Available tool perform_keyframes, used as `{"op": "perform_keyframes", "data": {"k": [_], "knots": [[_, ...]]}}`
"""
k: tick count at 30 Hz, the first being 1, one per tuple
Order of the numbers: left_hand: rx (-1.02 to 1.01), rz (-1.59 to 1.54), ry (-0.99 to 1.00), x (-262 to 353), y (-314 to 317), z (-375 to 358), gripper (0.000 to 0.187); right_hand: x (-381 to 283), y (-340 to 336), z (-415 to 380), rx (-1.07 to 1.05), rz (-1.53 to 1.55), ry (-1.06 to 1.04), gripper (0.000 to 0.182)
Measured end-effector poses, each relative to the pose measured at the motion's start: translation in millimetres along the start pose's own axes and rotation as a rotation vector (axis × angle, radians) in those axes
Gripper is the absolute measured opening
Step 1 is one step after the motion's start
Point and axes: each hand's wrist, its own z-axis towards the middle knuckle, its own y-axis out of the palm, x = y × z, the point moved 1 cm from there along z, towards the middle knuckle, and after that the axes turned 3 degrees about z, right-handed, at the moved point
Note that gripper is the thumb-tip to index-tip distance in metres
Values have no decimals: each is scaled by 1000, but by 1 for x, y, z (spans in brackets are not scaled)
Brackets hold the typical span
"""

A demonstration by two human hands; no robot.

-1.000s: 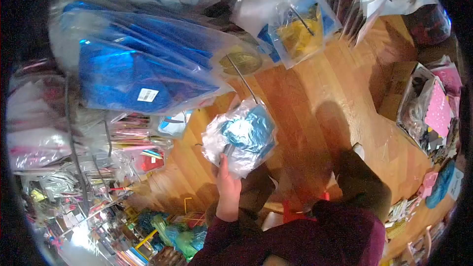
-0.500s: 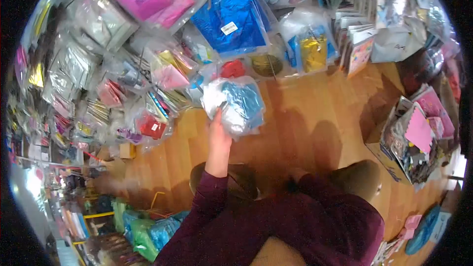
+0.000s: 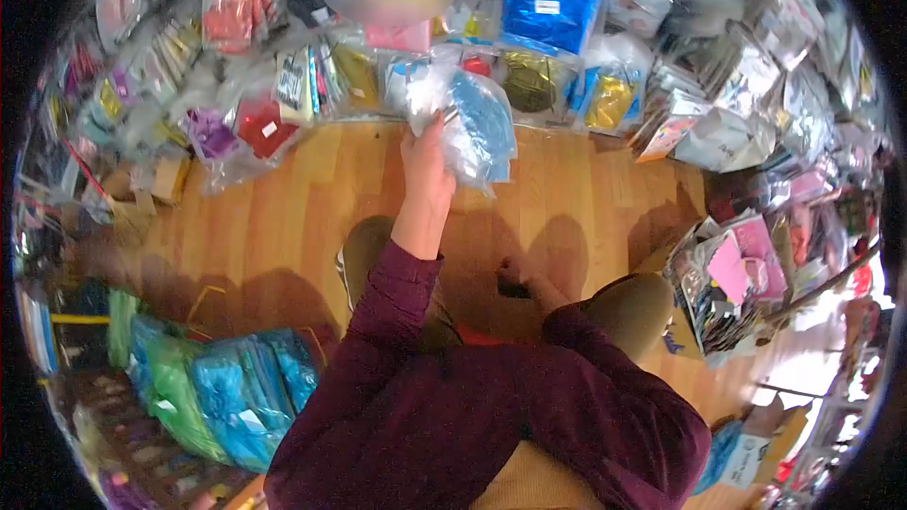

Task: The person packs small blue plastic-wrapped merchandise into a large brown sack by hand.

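Observation:
My left hand (image 3: 428, 159) reaches forward, its fingers closed on the edge of a clear plastic bag (image 3: 482, 127) with pale blue, flat contents. The bag is held above the floor, just in front of the row of packets. My right hand (image 3: 534, 285) is low between my knees, in shadow. Its fingers seem closed around a small dark object (image 3: 513, 288) whose kind I cannot make out. Behind the held bag lie a red packet (image 3: 477, 67) and a round dark-gold packet (image 3: 530, 81). A large shiny blue packet (image 3: 551, 6) is farther back.
Many plastic-wrapped packets cover the far side and the left. A cardboard box (image 3: 688, 307) full of cards and a pink sheet stands at right. Blue bagged goods (image 3: 248, 392) and a green bag (image 3: 172, 387) are at lower left. Wooden flooring (image 3: 312, 194) lies between.
The view has shifted, bringing more of the lower-left bags into sight. My left hand still holds the bag, now higher in view. My right hand shows more clearly between my knees.

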Motion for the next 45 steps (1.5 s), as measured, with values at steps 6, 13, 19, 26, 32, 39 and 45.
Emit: {"op": "perform_keyframes", "data": {"k": [6,13,19,26,32,39,45], "knots": [[48,-62,93,17,3,-5,37,14,46,-6,-83,186,-16,29],[96,-85,-56,6,-14,-2,36,5,-1,-26,138,-17,-656,26],[104,61,-100,9,-7,-10,33,-72,-184,-104,229,124,-535,27],[175,73,-216,9,-27,23,35,-6,-197,-48,166,86,-316,23],[233,192,-91,-3,-34,19,30,2,-243,-9,352,-58,-338,26],[83,40,-85,-11,-35,15,30,-48,-220,0,691,655,-400,29],[118,84,-114,-32,-48,17,28,-30,-144,-15,386,2022,-316,35]]}}
